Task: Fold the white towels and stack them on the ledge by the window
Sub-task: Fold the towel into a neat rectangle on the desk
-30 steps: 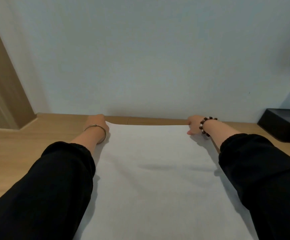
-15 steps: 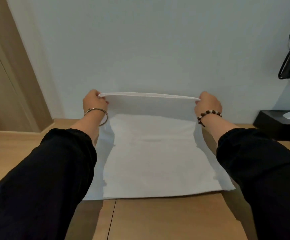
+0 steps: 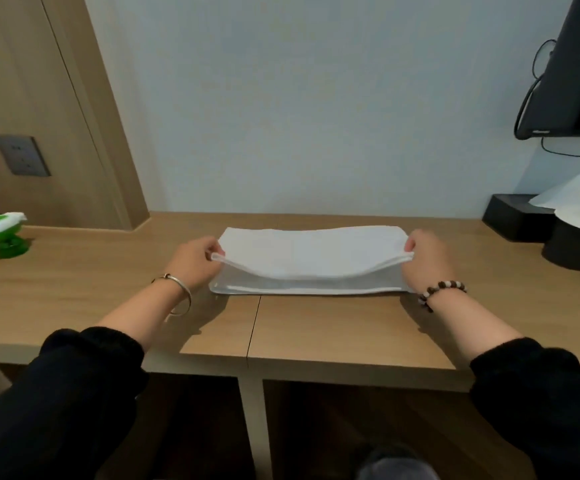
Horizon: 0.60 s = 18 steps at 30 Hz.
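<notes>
A white towel [image 3: 311, 252] lies on the wooden desk [image 3: 316, 327] near the wall, folded over on itself into a long strip. My left hand [image 3: 195, 263] pinches the left corner of its upper layer. My right hand [image 3: 427, 259] pinches the right corner. Between my hands the upper layer's front edge is lifted and sags in the middle, a little above the lower layer's front edge. No window ledge is in view.
A green and white object [image 3: 2, 233] stands on the desk at far left. A black box [image 3: 513, 218] with white tissue and a black round container [image 3: 574, 249] sit at right, under a dark screen [image 3: 572, 71] with cables. Open shelves lie below the desk.
The towel's far edge, held high by both hands, has come forward and down over the near part, so the towel is folded in half. The view has pulled back from the desk.
</notes>
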Motion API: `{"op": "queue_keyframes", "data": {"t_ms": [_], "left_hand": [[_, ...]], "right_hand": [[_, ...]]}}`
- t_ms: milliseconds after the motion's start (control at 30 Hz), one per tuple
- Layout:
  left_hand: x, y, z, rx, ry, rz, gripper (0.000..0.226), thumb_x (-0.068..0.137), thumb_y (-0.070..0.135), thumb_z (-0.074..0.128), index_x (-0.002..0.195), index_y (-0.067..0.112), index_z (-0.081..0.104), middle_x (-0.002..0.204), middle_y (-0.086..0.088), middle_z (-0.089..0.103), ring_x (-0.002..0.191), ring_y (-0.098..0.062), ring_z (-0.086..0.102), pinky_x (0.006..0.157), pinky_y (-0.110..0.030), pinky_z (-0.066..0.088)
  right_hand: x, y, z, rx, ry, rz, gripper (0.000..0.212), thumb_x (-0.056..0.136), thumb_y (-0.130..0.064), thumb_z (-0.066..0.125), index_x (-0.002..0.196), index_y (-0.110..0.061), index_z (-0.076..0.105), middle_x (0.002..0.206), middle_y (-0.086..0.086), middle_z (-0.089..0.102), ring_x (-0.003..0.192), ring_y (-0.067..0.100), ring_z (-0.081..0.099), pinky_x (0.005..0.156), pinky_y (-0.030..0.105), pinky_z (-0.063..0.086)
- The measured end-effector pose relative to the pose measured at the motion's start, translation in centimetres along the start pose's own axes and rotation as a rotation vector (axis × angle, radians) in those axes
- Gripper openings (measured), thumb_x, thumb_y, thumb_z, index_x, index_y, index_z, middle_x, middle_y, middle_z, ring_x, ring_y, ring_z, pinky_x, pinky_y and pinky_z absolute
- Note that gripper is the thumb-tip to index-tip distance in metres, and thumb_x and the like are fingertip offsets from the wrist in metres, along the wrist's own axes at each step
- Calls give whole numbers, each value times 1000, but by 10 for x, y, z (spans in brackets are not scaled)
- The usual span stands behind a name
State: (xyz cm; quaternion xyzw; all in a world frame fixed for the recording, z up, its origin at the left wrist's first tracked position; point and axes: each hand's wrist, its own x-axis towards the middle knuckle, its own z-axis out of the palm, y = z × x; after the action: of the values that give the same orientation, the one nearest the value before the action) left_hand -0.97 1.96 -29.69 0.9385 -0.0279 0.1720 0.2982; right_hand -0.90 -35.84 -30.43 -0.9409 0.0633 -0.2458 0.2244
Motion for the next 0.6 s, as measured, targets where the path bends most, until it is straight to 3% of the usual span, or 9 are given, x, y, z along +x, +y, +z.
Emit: {"op": "queue_keyframes", "data": {"t_ms": [100, 200, 333, 433, 500, 600], "left_hand": [[-18, -11, 7, 204, -199, 20, 14, 83, 9, 56, 92, 17, 62, 91, 0, 61, 82, -18, 52, 66, -26, 36], [-26, -11, 9, 256, -177, 43, 12, 84, 12, 57, 93, 19, 62, 94, 1, 63, 85, -19, 54, 68, -27, 39], [-28, -9, 5, 361, -189, 113, 10, 83, 20, 57, 92, 21, 62, 97, 2, 66, 89, -21, 58, 73, -29, 46], [-27, -2, 5, 705, -218, 261, 14, 85, 36, 51, 86, 24, 59, 95, 6, 63, 95, -18, 49, 72, -29, 38], [-25, 7, 11, 821, -174, 342, 22, 85, 44, 49, 88, 26, 61, 96, 8, 62, 101, -18, 46, 74, -29, 34], [-23, 24, 26, 562, -209, 399, 23, 89, 40, 52, 104, 27, 63, 105, 6, 63, 108, -17, 48, 84, -30, 42]], "right_hand": [[-20, 12, 7, -206, -273, -64, 21, 81, 3, 44, 85, -16, 49, 97, 6, 53, 85, 22, 46, 69, 31, 40], [-22, 13, 4, -282, -273, -81, 21, 83, 1, 43, 91, -17, 49, 100, 6, 55, 89, 21, 44, 74, 30, 41], [-22, 8, -1, -570, -285, -122, 21, 89, -10, 42, 106, -20, 52, 113, 5, 55, 104, 23, 46, 85, 33, 41], [-23, -6, -1, -805, -333, -144, 32, 91, -17, 37, 121, -21, 50, 129, 5, 48, 122, 25, 38, 102, 42, 30], [-26, -17, 5, -644, -301, -313, 36, 93, -20, 39, 128, -20, 46, 140, 6, 41, 131, 25, 32, 109, 43, 25], [-39, -41, 18, -86, -409, -463, 36, 99, -27, 41, 134, -21, 46, 147, 3, 38, 137, 20, 30, 113, 34, 22]]}}
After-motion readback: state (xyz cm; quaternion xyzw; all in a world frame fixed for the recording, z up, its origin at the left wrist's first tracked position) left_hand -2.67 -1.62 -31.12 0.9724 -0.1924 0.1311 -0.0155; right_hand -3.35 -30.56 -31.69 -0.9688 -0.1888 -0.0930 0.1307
